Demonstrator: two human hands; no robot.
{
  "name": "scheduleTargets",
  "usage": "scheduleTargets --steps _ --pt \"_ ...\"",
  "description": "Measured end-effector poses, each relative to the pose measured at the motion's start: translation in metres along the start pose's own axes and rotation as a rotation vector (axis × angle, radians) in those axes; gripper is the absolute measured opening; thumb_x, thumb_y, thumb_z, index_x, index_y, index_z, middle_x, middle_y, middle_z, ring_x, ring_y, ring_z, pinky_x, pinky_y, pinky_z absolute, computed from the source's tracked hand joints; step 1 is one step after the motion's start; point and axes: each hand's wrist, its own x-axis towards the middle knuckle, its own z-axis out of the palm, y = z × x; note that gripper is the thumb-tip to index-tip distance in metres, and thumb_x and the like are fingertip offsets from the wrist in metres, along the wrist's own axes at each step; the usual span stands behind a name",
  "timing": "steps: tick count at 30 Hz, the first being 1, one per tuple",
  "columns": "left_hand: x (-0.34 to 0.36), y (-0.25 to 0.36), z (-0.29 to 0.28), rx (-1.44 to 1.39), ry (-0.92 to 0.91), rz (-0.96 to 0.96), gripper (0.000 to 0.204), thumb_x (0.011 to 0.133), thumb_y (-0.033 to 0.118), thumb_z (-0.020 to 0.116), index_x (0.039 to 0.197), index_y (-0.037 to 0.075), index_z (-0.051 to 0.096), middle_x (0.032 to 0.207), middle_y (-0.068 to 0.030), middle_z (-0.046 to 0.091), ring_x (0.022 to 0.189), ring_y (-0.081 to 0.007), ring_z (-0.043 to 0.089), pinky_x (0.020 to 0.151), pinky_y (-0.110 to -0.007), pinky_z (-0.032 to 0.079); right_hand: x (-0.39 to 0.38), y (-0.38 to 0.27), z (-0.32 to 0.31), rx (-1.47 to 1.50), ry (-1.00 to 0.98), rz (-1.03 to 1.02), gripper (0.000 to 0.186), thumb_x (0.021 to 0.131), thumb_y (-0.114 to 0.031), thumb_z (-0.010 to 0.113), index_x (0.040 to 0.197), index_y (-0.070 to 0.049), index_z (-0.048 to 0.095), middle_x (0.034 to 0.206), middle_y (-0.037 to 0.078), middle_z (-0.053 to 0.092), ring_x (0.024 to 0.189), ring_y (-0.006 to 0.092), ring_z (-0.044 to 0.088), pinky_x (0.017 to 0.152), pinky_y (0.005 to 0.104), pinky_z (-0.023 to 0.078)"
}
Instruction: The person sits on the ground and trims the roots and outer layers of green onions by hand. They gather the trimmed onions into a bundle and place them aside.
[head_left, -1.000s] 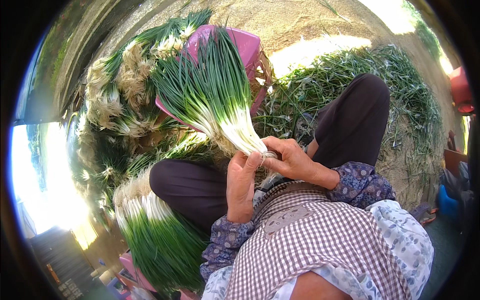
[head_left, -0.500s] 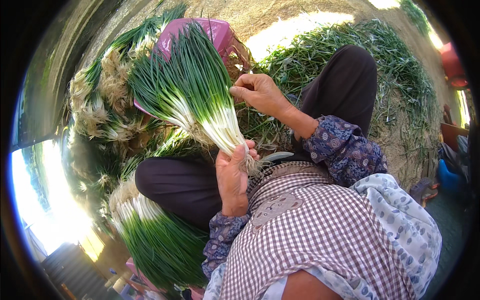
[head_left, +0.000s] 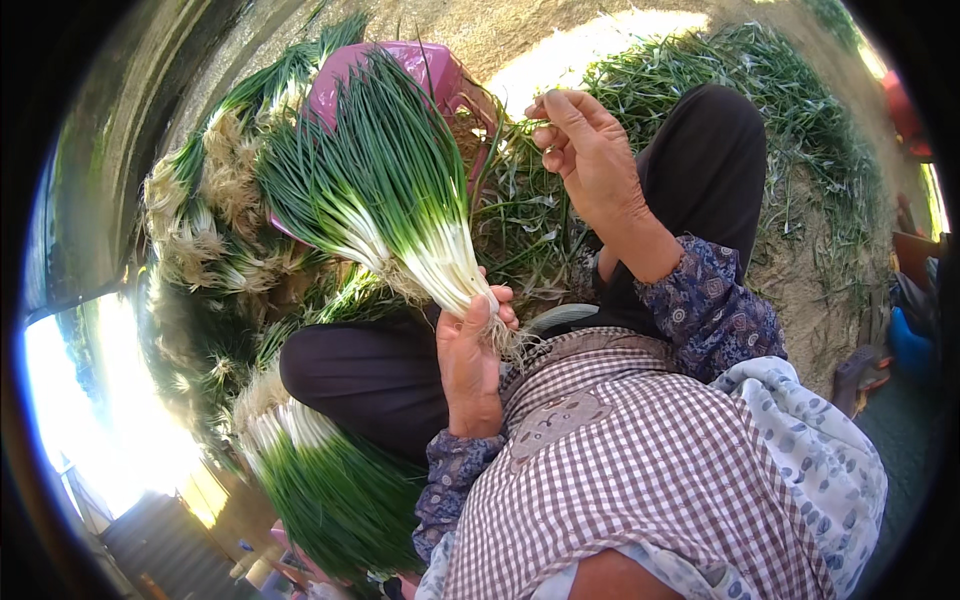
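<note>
My left hand (head_left: 472, 365) is wrapped round the white root end of a bunch of green onions (head_left: 448, 250), whose green tops point away from me. Beside it on the left, a second bunch of green onions (head_left: 325, 190) lies over a pink plastic stool or tub (head_left: 425, 65). Raised above my right knee, my right hand (head_left: 595, 165) has its thumb and fingers pinched together, apart from the bunch. A thin pale strand seems to show at its fingertips, too small to name.
Untrimmed green onions with shaggy roots (head_left: 225, 180) are heaped at the left. A large clean bundle (head_left: 335, 480) lies beside my left knee (head_left: 360, 375). Discarded green leaves (head_left: 690, 75) spread over the ground beyond my right knee (head_left: 710, 150).
My right hand has moved away from the held bunch, up and to the right, and turned. My left hand keeps its hold on the green onions almost in place.
</note>
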Motion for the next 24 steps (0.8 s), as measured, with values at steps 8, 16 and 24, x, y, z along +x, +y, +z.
scheduleTargets --steps 8,16,24 --pt "0.000 0.003 -0.007 -0.221 -0.126 -0.039 0.044 0.091 0.020 0.060 0.126 -0.001 0.044 0.092 -0.0134 0.060 0.072 -0.0163 0.053 0.064 -0.030 0.043 0.071 -0.052 -0.061 0.135 0.183 -0.266 0.015 0.096 -0.015 0.052 0.101 -0.002 0.059 0.095 0.008 0.065 0.086 0.0129 0.065 0.065 0.0195 0.053" --pt "0.001 0.003 -0.010 -0.343 -0.186 -0.056 0.039 0.098 0.026 0.048 0.126 -0.001 0.045 0.090 -0.0124 0.058 0.070 -0.0149 0.049 0.061 -0.029 0.041 -0.038 0.027 -0.007 -0.491 -0.550 0.561 0.034 0.089 -0.028 0.064 0.109 0.000 0.061 0.076 0.001 0.062 0.064 0.0059 0.056 0.054 0.0200 0.045" --pt "-0.001 0.003 -0.008 -0.235 -0.142 -0.037 0.038 0.099 0.025 0.045 0.125 -0.003 0.044 0.090 -0.0135 0.057 0.070 -0.0153 0.050 0.060 -0.028 0.042 -0.027 -0.008 -0.014 0.231 -0.511 0.279 0.014 0.094 -0.016 0.058 0.086 -0.004 0.061 0.071 -0.003 0.054 0.059 0.0025 0.046 0.051 0.0176 0.039"
